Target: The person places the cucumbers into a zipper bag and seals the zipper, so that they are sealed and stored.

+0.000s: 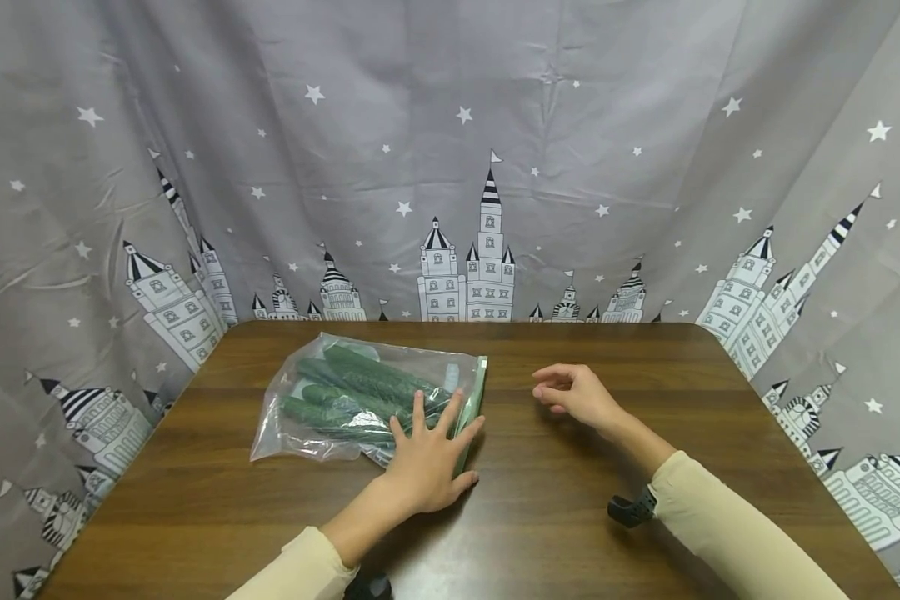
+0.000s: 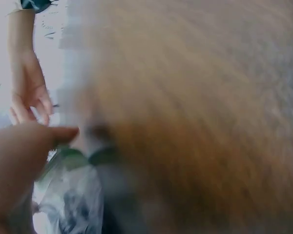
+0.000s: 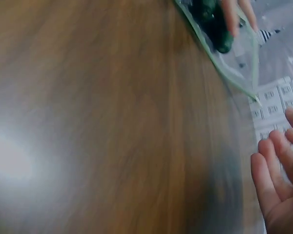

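Observation:
A clear plastic zip bag [image 1: 270, 433] with a green strip [image 1: 482, 379] along its right edge lies flat on the table. Several dark green cucumbers [image 1: 337, 419] are inside it. My left hand [image 1: 427, 462], fingers spread wide, rests over the right end of the bag, near the strip. To the right of the bag, my right hand [image 1: 581, 396] is held apart from it, fingers loosely bent and nothing in them. In the right wrist view the bag's green edge [image 3: 210, 56] runs along the top, beyond my right fingers [image 3: 271, 180]. The left wrist view is mostly blurred.
The brown wooden table [image 1: 555, 517] reaches back to a grey curtain [image 1: 607, 125] printed with stars and castles. Black wrist straps show at my cuffs, one of them [image 1: 633, 507] beside the right sleeve.

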Demonstrator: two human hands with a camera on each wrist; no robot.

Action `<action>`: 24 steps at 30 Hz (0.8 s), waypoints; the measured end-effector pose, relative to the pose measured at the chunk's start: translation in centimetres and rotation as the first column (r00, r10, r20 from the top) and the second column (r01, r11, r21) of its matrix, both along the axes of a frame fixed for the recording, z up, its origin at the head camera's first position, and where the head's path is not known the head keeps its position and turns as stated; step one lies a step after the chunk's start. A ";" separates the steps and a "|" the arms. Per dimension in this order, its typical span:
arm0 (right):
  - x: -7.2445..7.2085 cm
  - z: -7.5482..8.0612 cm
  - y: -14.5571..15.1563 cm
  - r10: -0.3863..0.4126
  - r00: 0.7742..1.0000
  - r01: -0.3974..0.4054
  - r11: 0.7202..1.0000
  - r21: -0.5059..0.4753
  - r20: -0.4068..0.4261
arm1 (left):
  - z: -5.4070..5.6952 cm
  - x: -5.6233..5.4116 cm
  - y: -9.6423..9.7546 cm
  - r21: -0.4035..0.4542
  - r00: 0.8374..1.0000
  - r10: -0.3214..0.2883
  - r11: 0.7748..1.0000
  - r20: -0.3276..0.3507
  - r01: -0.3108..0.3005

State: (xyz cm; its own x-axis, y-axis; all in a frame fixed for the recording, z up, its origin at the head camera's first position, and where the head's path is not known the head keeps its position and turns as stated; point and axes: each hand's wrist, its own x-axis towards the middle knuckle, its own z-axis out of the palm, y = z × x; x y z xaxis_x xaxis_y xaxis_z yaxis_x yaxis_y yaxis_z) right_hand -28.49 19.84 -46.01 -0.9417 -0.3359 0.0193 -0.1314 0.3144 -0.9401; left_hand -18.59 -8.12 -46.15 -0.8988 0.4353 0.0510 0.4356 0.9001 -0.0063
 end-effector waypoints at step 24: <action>-4.2 -3.2 -9.5 0.017 0.986 -0.013 1.000 -0.025 0.163 | 2.6 0.5 -4.9 0.309 0.996 -0.093 0.947 0.011 0.085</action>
State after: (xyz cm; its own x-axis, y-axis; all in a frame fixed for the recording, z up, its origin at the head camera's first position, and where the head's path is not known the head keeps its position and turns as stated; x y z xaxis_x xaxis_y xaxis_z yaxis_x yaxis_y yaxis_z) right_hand -32.73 10.33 -49.22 -0.9277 -0.3512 -0.1265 0.0202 0.2912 -0.9564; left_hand -18.10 -13.02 -43.55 -0.8598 0.4803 0.1735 0.5106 0.8139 0.2771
